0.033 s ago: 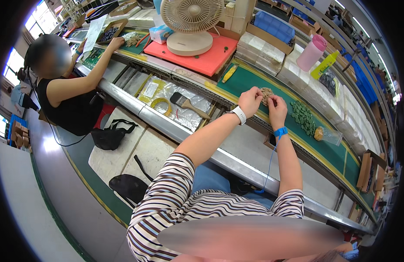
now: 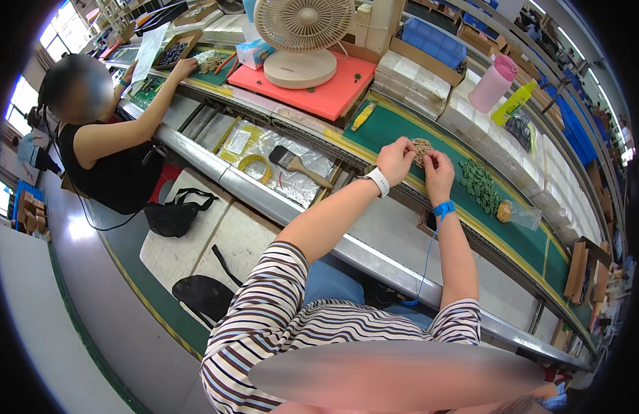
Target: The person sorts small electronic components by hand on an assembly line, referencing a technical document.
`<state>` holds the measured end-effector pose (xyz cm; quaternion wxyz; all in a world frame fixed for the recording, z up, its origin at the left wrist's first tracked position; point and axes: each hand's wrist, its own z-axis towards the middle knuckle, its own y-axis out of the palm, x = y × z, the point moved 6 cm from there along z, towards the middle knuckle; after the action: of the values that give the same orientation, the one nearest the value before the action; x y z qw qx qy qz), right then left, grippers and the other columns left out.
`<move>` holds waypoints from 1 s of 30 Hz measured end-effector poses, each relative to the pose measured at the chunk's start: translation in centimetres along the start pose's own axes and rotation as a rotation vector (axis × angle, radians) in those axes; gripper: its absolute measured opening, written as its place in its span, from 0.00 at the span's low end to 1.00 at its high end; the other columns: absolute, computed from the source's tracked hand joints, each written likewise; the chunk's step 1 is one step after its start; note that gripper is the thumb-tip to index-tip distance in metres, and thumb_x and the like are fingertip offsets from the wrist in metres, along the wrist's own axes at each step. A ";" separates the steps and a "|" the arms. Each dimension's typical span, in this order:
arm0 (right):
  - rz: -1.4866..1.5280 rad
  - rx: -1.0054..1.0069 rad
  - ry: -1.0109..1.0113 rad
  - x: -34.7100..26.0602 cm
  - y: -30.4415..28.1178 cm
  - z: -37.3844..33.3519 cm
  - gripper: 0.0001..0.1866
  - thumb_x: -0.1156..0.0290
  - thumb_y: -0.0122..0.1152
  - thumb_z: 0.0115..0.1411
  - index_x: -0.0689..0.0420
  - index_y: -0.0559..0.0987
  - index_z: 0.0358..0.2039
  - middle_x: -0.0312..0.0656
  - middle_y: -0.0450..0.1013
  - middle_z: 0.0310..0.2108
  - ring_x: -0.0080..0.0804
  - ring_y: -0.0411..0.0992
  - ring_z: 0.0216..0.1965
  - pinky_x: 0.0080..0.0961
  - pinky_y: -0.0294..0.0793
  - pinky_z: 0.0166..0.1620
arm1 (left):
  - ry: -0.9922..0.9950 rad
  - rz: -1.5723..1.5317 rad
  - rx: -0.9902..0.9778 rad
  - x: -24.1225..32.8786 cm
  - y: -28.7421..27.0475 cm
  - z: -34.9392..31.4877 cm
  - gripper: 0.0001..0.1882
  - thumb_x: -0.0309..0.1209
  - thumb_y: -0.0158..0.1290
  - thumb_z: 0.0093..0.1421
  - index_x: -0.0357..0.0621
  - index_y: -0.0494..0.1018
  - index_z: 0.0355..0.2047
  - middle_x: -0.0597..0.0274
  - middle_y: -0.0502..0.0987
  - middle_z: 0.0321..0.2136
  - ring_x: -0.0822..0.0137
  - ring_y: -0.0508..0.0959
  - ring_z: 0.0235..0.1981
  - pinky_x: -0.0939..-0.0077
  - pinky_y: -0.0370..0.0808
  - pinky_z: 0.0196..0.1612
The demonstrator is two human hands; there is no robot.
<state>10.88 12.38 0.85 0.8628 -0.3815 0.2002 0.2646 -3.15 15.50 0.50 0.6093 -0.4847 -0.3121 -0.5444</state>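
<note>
My left hand (image 2: 395, 160) and my right hand (image 2: 438, 169) meet over the green mat (image 2: 388, 127) on the workbench. Together they pinch a small tan, coil-like part (image 2: 421, 146) between the fingertips. A white watch (image 2: 379, 181) sits on my left wrist. A blue strap (image 2: 443, 208) with a thin blue cord hanging down is on my right wrist. Just right of my hands lie rows of small green parts (image 2: 479, 185). Beyond them is a clear bag (image 2: 516, 212) with something orange in it.
A brush (image 2: 295, 163) and a yellow tape roll (image 2: 255, 165) lie in a lower tray to the left. A desk fan (image 2: 302, 34) stands on an orange board (image 2: 326, 90). A pink cup (image 2: 492, 83) and a yellow-green bottle (image 2: 516, 102) stand behind. A co-worker (image 2: 105, 138) sits at far left, bags (image 2: 174, 214) on the floor.
</note>
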 end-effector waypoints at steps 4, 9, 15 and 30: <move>0.013 -0.010 -0.001 0.0 0.1 0.0 0.05 0.73 0.55 0.48 0.61 0.73 0.25 0.41 0.68 0.22 0.29 0.66 0.23 0.22 0.65 0.28 | -0.012 -0.011 -0.016 -0.3 0.2 0.1 0.04 0.24 0.47 0.49 0.37 0.66 0.25 0.55 0.73 0.20 0.65 0.75 0.24 0.76 0.70 0.28; 0.022 0.003 0.008 0.2 0.1 0.0 0.05 0.74 0.55 0.48 0.61 0.73 0.25 0.41 0.68 0.22 0.28 0.66 0.23 0.21 0.65 0.27 | -0.023 -0.019 -0.039 -0.6 0.5 0.1 0.02 0.22 0.45 0.50 0.36 0.65 0.26 0.56 0.73 0.20 0.67 0.76 0.25 0.77 0.71 0.29; 0.022 0.009 -0.002 0.1 0.1 0.0 0.04 0.74 0.55 0.48 0.61 0.73 0.25 0.40 0.68 0.22 0.28 0.65 0.22 0.21 0.65 0.27 | -0.028 -0.057 -0.057 -0.7 0.6 0.2 0.03 0.22 0.45 0.50 0.36 0.65 0.26 0.55 0.73 0.21 0.67 0.76 0.26 0.77 0.71 0.29; 0.066 0.067 -0.047 -0.4 -0.3 0.3 0.03 0.74 0.53 0.44 0.60 0.72 0.19 0.45 0.67 0.17 0.41 0.66 0.21 0.31 0.64 0.25 | 0.070 0.016 0.009 0.1 -0.1 0.2 0.09 0.27 0.52 0.46 0.40 0.69 0.28 0.55 0.73 0.21 0.66 0.75 0.24 0.76 0.71 0.29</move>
<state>10.77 12.33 1.38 0.8703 -0.3392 0.2013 0.2951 -3.23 15.66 0.67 0.6264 -0.4650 -0.2893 -0.5547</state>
